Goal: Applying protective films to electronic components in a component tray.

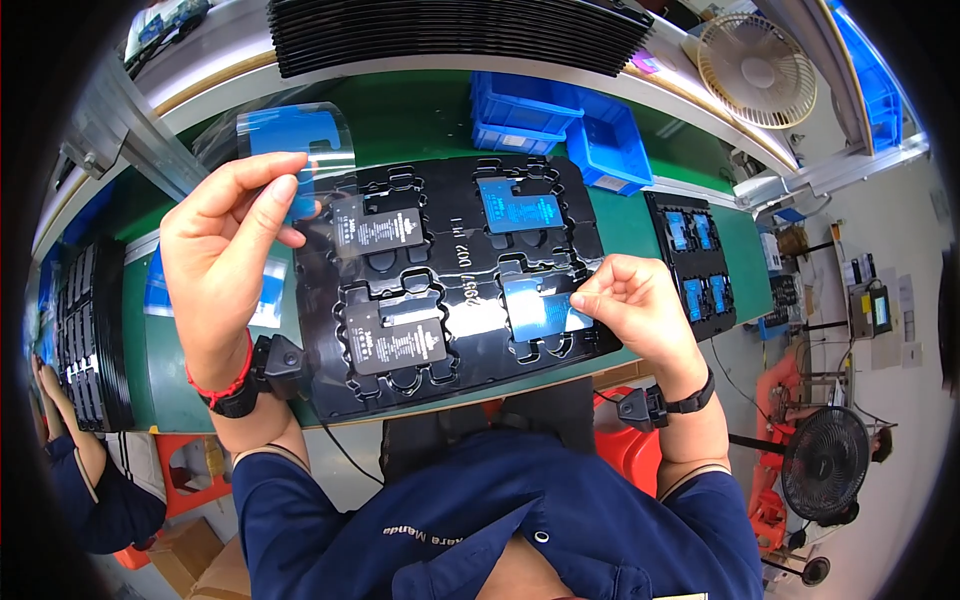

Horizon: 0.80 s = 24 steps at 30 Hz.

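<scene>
A black moulded tray [470, 370] lies before me, with flat battery packs in its pockets. Two dark grey packs fill the left side: a far one [380, 230] and a near one [396, 345]. At the far right, a pack is covered by blue film [522, 208]. My right hand [640, 305] is closed, thumb and finger pinching the right edge of the blue film [540, 308] over the near right pocket. Raised above the tray's far left, my left hand [225, 235] pinches a clear plastic sheet with a notched blue film [285, 130] on it.
More blue film sheets [160, 290] lie beside my left wrist. Blue bins [607, 150] stand behind the tray; a second black tray [700, 265] with blue-covered packs is to the right. Black trays are stacked [90, 340] at left and on the shelf [450, 35]. Another person's arm [75, 430] shows far left.
</scene>
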{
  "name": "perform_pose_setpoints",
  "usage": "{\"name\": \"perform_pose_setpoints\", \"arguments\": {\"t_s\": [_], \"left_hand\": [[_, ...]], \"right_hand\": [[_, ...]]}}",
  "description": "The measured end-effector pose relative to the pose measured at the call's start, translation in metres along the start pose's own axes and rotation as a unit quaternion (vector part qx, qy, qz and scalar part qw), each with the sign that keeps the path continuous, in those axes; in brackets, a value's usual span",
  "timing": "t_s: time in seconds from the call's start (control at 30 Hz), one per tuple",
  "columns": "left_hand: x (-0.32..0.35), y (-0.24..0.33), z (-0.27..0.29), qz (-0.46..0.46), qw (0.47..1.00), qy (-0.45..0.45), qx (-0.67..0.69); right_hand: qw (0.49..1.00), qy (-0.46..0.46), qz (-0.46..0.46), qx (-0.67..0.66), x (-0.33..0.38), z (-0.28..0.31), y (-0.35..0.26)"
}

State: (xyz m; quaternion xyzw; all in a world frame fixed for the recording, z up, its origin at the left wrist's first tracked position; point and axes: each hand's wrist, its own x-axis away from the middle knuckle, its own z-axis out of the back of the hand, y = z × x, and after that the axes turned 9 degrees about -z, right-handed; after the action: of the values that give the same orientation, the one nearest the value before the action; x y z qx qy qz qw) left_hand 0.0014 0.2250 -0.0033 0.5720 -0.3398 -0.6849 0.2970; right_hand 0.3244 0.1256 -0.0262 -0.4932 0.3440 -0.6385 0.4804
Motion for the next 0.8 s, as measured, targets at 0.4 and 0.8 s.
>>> {"name": "perform_pose_setpoints", "arguments": {"t_s": [0.4,0.8], "left_hand": [[0.001,-0.003,0.000,-0.005,0.999,-0.020,-0.030],[-0.002,0.002,-0.001,-0.003,0.999,-0.036,0.021]], "right_hand": [[0.987,0.073,0.017,0.143,0.005,-0.008,0.000],[0.924,0.206,0.208,0.248,0.001,-0.004,-0.051]]}}
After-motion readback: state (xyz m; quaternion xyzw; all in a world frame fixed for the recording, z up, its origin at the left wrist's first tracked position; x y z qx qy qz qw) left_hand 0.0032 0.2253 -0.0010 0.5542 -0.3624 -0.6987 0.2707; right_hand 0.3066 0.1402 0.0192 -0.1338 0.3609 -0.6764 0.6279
